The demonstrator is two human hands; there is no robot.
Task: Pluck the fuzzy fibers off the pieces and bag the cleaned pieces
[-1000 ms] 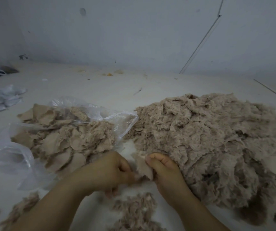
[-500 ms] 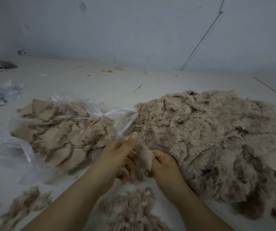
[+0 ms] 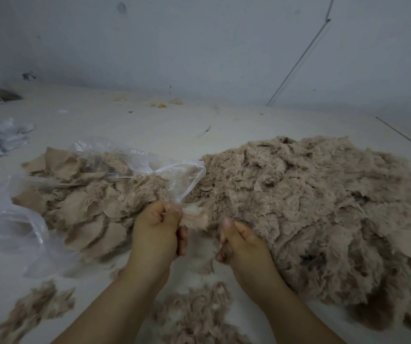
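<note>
A small beige fuzzy piece (image 3: 197,218) hangs between my hands above the table. My left hand (image 3: 158,228) pinches its left edge with curled fingers. My right hand (image 3: 241,242) sits at its right side with fingers curled, thumb up, pinching what looks like fibers at the piece's edge. A big heap of fuzzy beige pieces (image 3: 311,202) lies to the right. On the left, a clear plastic bag (image 3: 150,162) lies open over a pile of flatter cleaned pieces (image 3: 87,204).
Loose plucked fluff lies near the front edge (image 3: 194,311) and at the lower left (image 3: 33,311). White crumpled bags (image 3: 1,137) sit at the far left. A grey wall (image 3: 199,45) closes the back of the white table (image 3: 125,125).
Both hands rose from near the table toward the bag's mouth. The left hand's fingers, stretched out half a second ago, have curled onto the piece's edge. The right hand slid a little right.
</note>
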